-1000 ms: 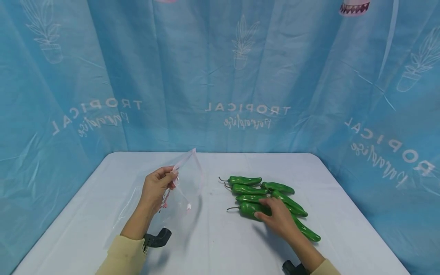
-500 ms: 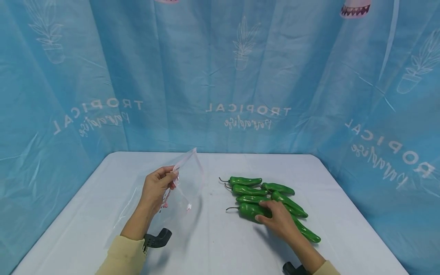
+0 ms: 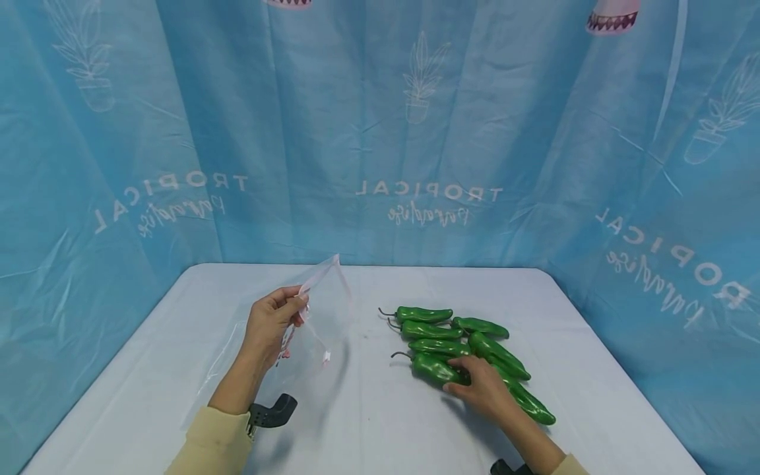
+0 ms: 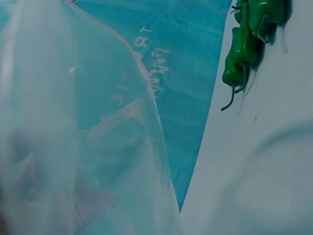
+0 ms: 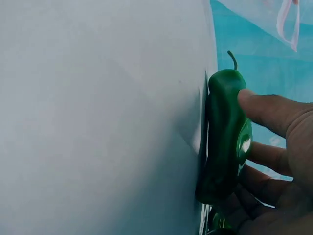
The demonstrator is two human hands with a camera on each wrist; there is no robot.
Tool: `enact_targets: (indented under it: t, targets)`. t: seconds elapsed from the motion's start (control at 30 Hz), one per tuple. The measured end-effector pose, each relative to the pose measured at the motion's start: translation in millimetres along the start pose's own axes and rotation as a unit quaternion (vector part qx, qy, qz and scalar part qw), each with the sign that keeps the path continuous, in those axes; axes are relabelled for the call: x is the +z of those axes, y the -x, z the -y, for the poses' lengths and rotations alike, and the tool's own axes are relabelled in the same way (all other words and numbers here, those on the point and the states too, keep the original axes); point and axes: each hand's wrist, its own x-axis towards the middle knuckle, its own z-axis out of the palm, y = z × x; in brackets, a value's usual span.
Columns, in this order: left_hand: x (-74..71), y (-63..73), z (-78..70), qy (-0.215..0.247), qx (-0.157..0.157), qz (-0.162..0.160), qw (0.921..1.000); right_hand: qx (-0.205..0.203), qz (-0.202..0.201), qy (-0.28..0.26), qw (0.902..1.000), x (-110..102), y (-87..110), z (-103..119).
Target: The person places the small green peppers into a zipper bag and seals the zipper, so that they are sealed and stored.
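My left hand point(image 3: 274, 323) pinches the rim of a clear plastic zip bag point(image 3: 323, 297) between thumb and fingers. The bag's mouth gapes towards the right, and its film point(image 4: 112, 117) fills most of the left wrist view. At right my right hand point(image 3: 487, 389) holds the nearest green pepper point(image 3: 432, 369). In the right wrist view the thumb presses one side of this pepper point(image 5: 226, 132), with the fingers round the far side. Several more green peppers point(image 3: 429, 330) lie close together just beyond and beside that hand.
A white-covered table point(image 3: 380, 429) lies under everything. Blue printed curtains point(image 3: 380, 132) rise behind it and along both sides. A dark wrist mount point(image 3: 272, 411) sits on the left forearm.
My right hand has drawn slightly nearer, and its pepper has tilted, tip towards me, showing more of the pepper behind. The left hand and bag have stayed in place.
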Motion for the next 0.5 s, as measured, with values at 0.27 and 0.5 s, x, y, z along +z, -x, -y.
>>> enact_targets:
  t: [0.27,0.5]
  targets:
    - [-1.2,0.3,-1.9,-0.005,-0.003,-0.001,1.0000,0.009,0.005,0.016,0.9998,2.5,4.7,-4.2]
    - [-1.5,0.1,-2.4,-0.003,-0.001,-0.002,1.0000,0.013,0.004,0.004,0.9999,3.3,5.3,-7.4]
